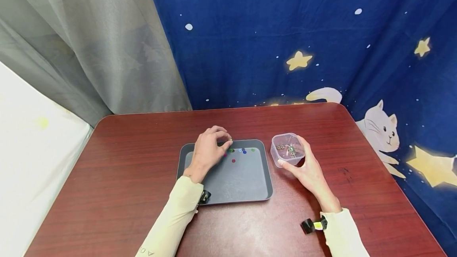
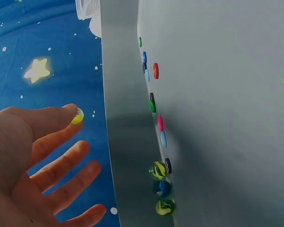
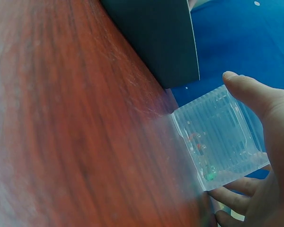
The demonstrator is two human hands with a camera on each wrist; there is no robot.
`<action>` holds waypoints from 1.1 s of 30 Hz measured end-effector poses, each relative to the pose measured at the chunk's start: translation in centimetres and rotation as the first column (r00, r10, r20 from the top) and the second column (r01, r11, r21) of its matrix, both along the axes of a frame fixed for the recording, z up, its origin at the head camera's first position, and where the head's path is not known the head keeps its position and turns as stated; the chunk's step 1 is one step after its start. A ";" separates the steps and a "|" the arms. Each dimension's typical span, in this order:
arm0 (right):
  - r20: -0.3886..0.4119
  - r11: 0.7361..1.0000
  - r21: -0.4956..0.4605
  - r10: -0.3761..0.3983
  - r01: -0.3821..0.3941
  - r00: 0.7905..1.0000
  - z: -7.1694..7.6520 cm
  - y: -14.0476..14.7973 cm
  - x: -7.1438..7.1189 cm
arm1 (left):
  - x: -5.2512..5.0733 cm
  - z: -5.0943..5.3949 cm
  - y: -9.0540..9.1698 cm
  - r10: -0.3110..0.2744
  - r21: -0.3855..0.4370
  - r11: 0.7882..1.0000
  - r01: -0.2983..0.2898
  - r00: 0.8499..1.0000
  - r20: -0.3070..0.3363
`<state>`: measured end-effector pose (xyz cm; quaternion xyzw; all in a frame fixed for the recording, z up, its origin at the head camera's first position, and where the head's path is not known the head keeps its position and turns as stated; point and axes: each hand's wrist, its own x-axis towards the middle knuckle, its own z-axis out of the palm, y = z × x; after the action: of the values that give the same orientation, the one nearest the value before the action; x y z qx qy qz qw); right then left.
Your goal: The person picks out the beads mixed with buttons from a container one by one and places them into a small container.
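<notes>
My left hand (image 1: 207, 152) is over the far part of a grey tray (image 1: 237, 183), pinching a clear marble with yellow in it (image 2: 78, 116) between thumb and forefinger. Below it in the left wrist view, a yellow-green swirled marble (image 2: 157, 170), a blue marble (image 2: 162, 188) and another yellow-green marble (image 2: 165, 207) rest along the tray's far edge. Small coloured discs, including a red disc (image 2: 155, 71) and a green disc (image 2: 153, 105), lie nearby. My right hand (image 1: 310, 171) grips a clear plastic box (image 3: 227, 135) on the table, thumb and fingers on opposite sides; small shiny pieces (image 1: 290, 150) lie inside.
The tray's raised rim (image 1: 269, 177) stands between the tray floor and the box. A reddish-brown wooden table (image 1: 128, 169) carries everything. Behind it hang a grey curtain (image 1: 118, 50) and a blue star-patterned curtain (image 1: 250, 50).
</notes>
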<state>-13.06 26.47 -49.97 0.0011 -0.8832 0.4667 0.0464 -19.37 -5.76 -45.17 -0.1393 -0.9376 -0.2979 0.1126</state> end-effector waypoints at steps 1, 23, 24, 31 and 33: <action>0.000 1.000 0.001 0.000 0.000 1.000 0.0 0.0 0.0 | 0.0 0.0 0.0 -0.002 0.000 1.000 0.002 1.000 -0.003; 0.004 1.000 -0.012 0.001 -0.001 1.000 -0.2 0.0 -0.1 | 0.3 0.7 1.6 -0.054 0.021 0.998 0.055 0.998 -0.016; 0.005 1.000 -0.012 0.002 -0.002 1.000 -0.2 0.0 -0.1 | 0.3 0.7 1.7 -0.057 0.018 0.998 0.057 0.998 -0.018; -0.004 1.000 -0.010 0.004 -0.004 1.000 -0.2 0.1 -0.1 | 0.3 0.8 2.4 -0.079 0.027 0.997 0.079 0.997 -0.020; -0.006 1.000 -0.010 0.003 -0.003 1.000 -0.2 0.0 -0.1 | 0.3 0.8 2.5 -0.081 0.022 0.996 0.082 0.996 -0.020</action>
<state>-13.18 26.52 -50.14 0.0035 -0.8808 0.4710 0.0481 -19.06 -3.22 -44.37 -0.1790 -0.9266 -0.3117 0.1111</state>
